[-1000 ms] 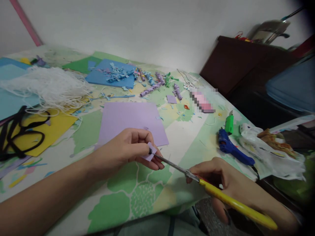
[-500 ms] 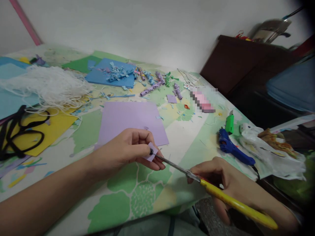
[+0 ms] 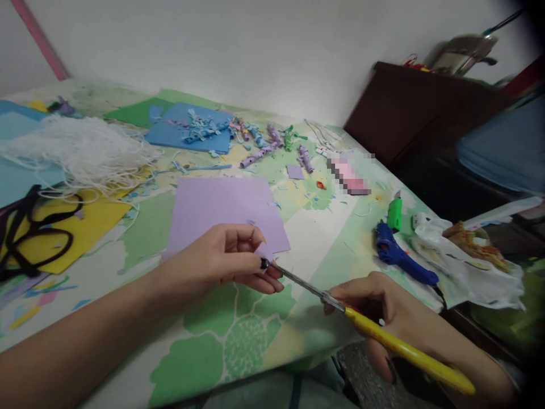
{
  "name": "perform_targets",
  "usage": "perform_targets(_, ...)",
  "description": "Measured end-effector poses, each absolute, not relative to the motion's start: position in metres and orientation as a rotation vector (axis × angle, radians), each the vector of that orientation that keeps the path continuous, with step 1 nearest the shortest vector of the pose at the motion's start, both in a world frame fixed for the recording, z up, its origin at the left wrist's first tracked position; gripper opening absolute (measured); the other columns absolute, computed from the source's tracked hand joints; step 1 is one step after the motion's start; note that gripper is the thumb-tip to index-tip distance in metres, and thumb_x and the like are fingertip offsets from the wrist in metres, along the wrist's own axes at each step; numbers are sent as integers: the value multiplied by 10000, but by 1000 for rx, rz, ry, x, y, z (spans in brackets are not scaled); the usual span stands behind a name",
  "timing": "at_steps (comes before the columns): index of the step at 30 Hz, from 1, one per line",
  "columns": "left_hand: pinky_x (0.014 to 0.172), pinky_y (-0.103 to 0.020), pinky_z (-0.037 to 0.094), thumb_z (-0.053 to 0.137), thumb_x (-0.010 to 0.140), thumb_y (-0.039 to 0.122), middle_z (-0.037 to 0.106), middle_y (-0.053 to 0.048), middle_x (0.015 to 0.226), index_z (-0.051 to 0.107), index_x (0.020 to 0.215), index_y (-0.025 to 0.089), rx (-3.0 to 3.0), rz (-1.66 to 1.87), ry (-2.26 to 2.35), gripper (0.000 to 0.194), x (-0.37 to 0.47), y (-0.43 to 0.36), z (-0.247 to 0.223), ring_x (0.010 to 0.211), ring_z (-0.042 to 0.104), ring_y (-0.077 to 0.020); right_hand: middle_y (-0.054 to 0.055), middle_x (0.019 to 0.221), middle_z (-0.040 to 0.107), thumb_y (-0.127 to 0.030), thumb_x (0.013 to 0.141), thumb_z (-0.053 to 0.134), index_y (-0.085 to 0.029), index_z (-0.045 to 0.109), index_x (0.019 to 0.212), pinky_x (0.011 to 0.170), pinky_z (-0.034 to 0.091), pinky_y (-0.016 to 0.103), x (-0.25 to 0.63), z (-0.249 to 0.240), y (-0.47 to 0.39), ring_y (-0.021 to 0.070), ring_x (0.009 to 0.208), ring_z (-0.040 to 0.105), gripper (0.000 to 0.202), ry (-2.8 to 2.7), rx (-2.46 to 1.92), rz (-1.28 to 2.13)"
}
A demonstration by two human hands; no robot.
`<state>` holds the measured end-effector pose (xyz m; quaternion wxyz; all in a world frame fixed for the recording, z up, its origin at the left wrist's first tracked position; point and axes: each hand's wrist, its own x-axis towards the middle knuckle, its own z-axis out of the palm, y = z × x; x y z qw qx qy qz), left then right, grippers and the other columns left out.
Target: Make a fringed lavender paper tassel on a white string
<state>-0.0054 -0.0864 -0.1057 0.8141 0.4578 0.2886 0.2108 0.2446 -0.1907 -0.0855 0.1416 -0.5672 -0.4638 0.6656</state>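
Note:
My left hand [image 3: 225, 255] pinches a small purple paper piece [image 3: 263, 249] between thumb and fingers, and the thumb covers part of it. My right hand [image 3: 381, 298] grips scissors with a yellow handle [image 3: 409, 349]. The metal scissor blades [image 3: 300, 279] point left and look closed or nearly so, with their tip at the small piece beside my left thumb. Behind my left hand, a large purple sheet [image 3: 225, 207] lies flat on the patterned tablecloth [image 3: 238, 346].
A blue glue gun [image 3: 404, 261], a green cutter [image 3: 395, 213] and a white plastic bag [image 3: 481, 284] lie right. On the left are tangled white string [image 3: 80, 153], black cord [image 3: 38, 233] and a yellow sheet [image 3: 97, 227]. Rolled paper pieces [image 3: 259, 153] lie behind.
The small purple piece has tilted between my left fingers, and less of it shows below the thumb. The scissors and my right hand stay in nearly the same pose.

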Motion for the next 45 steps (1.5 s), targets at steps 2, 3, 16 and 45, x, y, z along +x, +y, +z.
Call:
perform_targets(2,632,-231,594,642,777,70,738,-55,725,563,761,144,979,441,622,109,-6,-86,-107,725,738,-201,-28,466,600,-385,736,719,-141,702,884,432,413,172,245,-85,-191,92,403,538,285,-1323,-1611,1933)
perform_targets(3,613,-227,591,647,773,72,733,-45,708,557,776,149,979,442,625,119,-6,-86,-108,705,737,-198,-29,462,592,-393,737,717,-141,700,897,432,412,176,244,-84,-190,90,394,525,299,-1320,-1602,1940)
perform_targets(16,532,-196,575,692,709,78,730,-28,669,562,774,161,959,467,660,167,-5,-85,-110,629,730,-191,-58,428,505,-332,636,765,-148,697,821,419,292,189,243,-86,-189,69,415,410,270,-1365,-1642,1824)
perform_targets(45,471,-180,529,648,655,67,694,4,606,571,777,160,1037,487,732,172,-4,-86,-111,550,701,-164,-45,482,525,-392,687,732,-168,664,834,440,342,195,236,-80,-191,91,437,485,277,-1392,-1713,1821)
